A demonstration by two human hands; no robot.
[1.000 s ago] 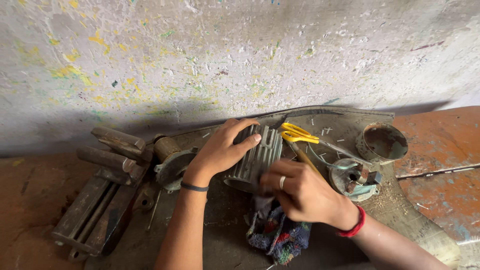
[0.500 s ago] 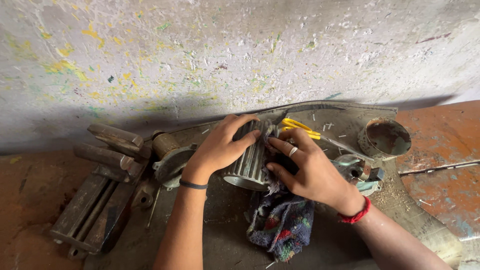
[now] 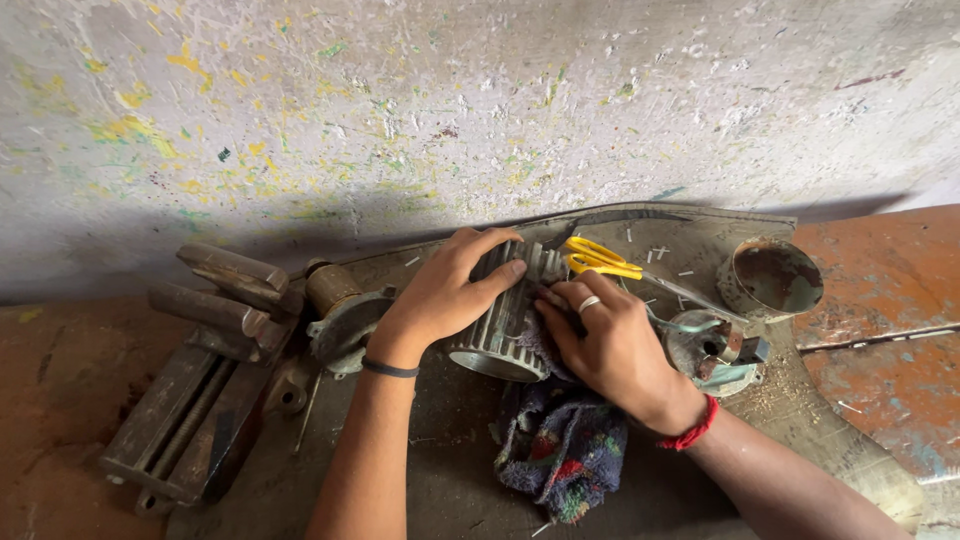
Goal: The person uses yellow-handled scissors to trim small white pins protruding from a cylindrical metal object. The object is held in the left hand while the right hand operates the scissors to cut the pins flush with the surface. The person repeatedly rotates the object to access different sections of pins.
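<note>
Left hand (image 3: 445,295): is being laid over the upper side of the ribbed metal cylinder (image 3: 505,318), fingers spread and curled around the fins, thumb side toward the wall; the cylinder is being held down, not pinched. A dark band is being worn at the wrist.

Right hand (image 3: 605,345): is being pressed against the right flank of the same cylinder, fingers bent and close together, with the upper edge of the dark patterned cloth (image 3: 560,450) being trapped between fingertips and fins. A ring and a red wrist thread are being shown.

Ribbed metal cylinder: is being kept lying on its side on the grey worktop (image 3: 440,470), between both hands, open end toward the camera.

Change from the earlier frames: the right hand is being brought up from the cloth onto the cylinder, a second ago it was lower; the left hand is being kept in place.

Surroundings: yellow-handled scissors (image 3: 600,258) are being left just behind the right hand; a small metal assembly (image 3: 712,352) beside the right wrist; a rusty round tin (image 3: 772,278) farther right; a bench vise (image 3: 205,370) well to the left.

Obscured: the far end of the cylinder and the right fingertips are being hidden; the small assembly's make-up is hard to tell.
</note>
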